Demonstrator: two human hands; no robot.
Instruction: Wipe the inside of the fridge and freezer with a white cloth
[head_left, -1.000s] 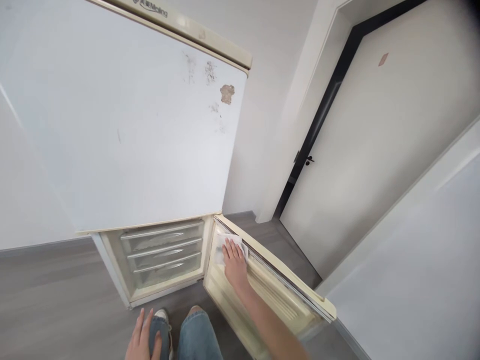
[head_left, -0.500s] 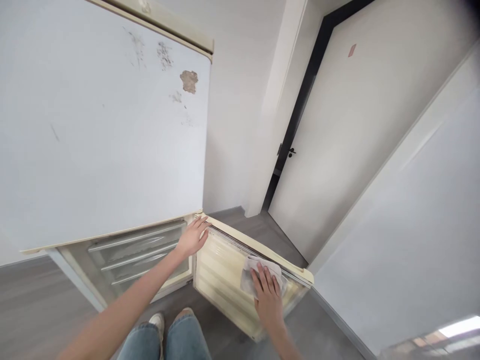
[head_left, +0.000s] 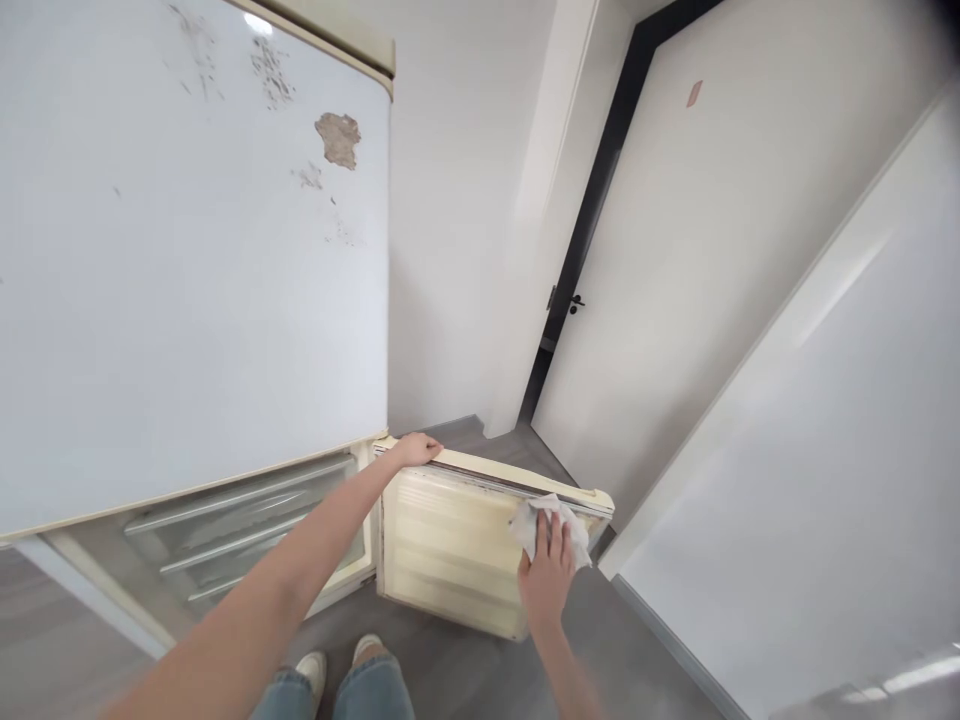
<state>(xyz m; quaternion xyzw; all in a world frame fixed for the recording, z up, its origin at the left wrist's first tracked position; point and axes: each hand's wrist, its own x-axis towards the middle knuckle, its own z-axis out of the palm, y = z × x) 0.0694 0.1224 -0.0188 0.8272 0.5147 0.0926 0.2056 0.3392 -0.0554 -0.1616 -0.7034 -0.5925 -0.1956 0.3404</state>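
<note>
right hand [head_left: 547, 574], fingers spread on cloth [head_left: 576, 540], is now nearer right end of lower door [head_left: 450, 550], shifting wiping there; left hand [head_left: 416, 450] lies over top edge [head_left: 517, 475], grip unclear.

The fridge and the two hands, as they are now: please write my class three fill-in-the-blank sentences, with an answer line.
1. The right hand holds the white cloth at the open fridge door, whose top edge is touched by the ____ hand.
2. The shut fridge door, with a brown patch, sits ____ (higher or lower) than the open one.
3. The handle on the room door is ____ in colour.

Missing words: left; higher; black.
</note>
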